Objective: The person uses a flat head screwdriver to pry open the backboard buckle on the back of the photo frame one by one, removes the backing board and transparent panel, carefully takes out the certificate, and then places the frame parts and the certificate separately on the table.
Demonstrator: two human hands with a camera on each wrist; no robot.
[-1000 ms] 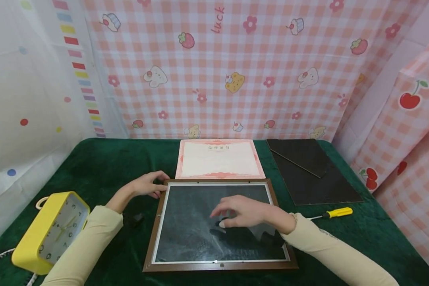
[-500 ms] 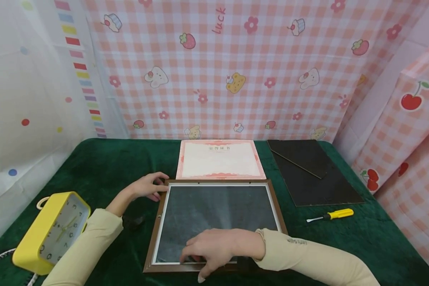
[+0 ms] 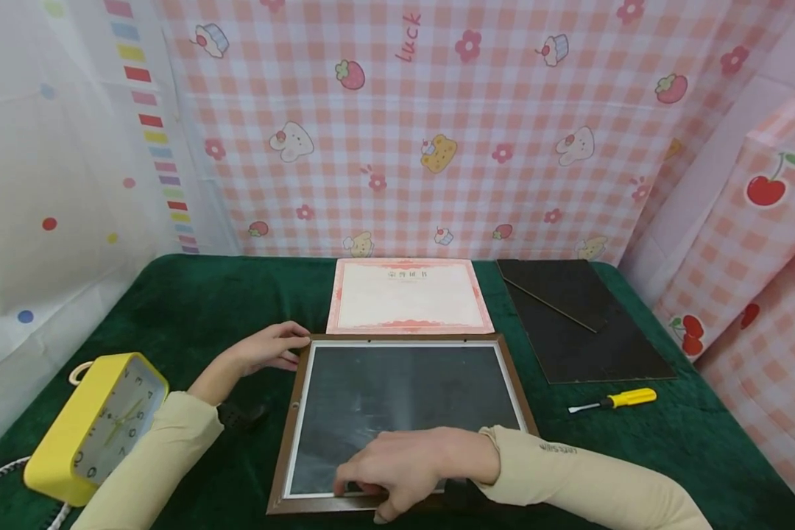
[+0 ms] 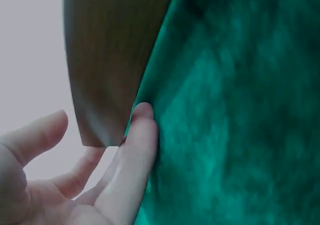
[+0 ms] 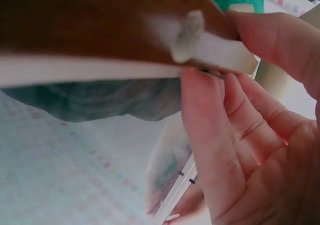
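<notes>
A brown wooden picture frame [image 3: 520, 390] lies flat before me, with a white inner edge round a dark, glossy pane [image 3: 397, 390]. My left hand [image 3: 265, 350] holds its far left corner. In the left wrist view, fingers [image 4: 140, 140] lie along the frame's side, close to the cloth, and the thumb is by the opposite edge. At the near rail, my right hand [image 3: 414, 460] pinches the frame, with fingertips inside the white edge and thumb at the outer side. A pale fuzzy spot [image 5: 189, 37] shows on the rail in the right wrist view.
Beyond the frame lies a red-bordered certificate [image 3: 407, 298]. Black backing board [image 3: 583, 346] with a thin strip on it lies at right. A yellow-handled screwdriver [image 3: 629, 397] is nearer. At left stands a yellow clock [image 3: 59, 449] on the green cloth [image 3: 225, 294].
My right hand has come from above the middle of the pane toward me to the near rail, and now pinches it. The left hand stays at the far left corner.
</notes>
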